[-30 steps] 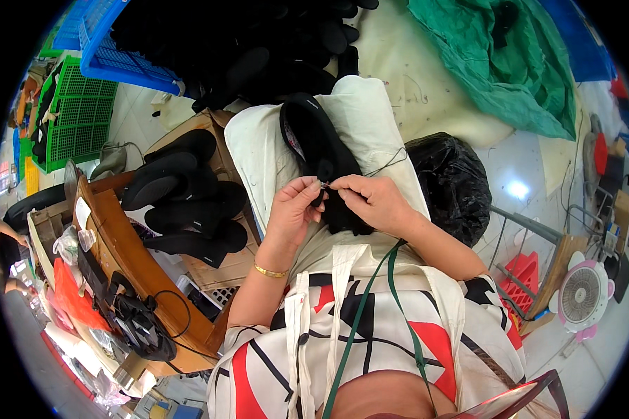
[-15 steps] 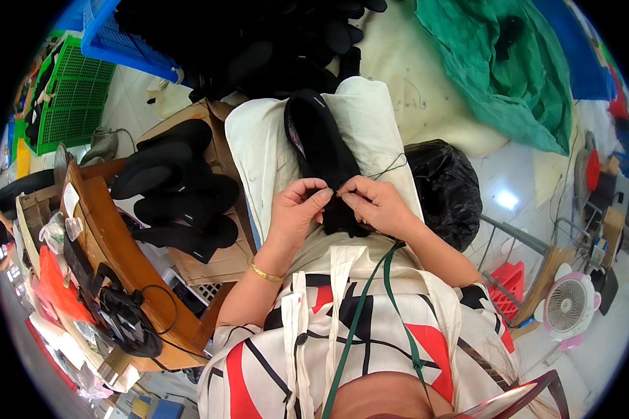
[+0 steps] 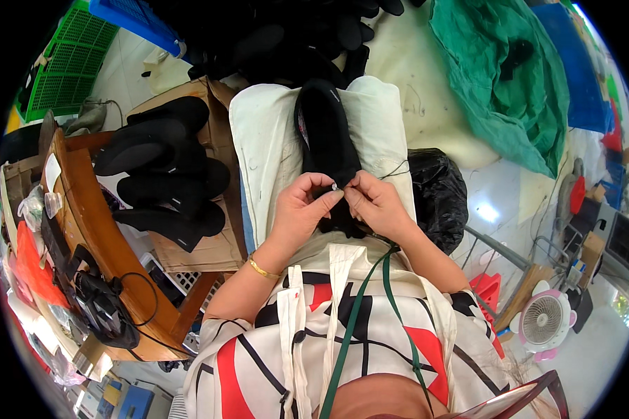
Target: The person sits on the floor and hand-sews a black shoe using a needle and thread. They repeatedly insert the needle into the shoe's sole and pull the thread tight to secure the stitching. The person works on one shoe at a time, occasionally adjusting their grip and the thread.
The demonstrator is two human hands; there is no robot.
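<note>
Two narrow pinches: your left grip [image 3: 334, 195] holds a tiny shiny bit [image 3: 335, 186], your right grip [image 3: 349, 188] unclear; mid-frame, the black shoe [image 3: 328, 133] runs upward from beneath them, elongated, pale-marked near its top.

Black shoe [image 3: 326, 124], cream cloth [image 3: 264, 143], red-black-white geometric shirt [image 3: 379, 341]

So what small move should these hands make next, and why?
Perhaps bring the right hand in to steady the small shiny bit: the left hand seems to pinch it at the fingertips, the right is pinched close beside it, and both are at the near end of the black shoe.
</note>
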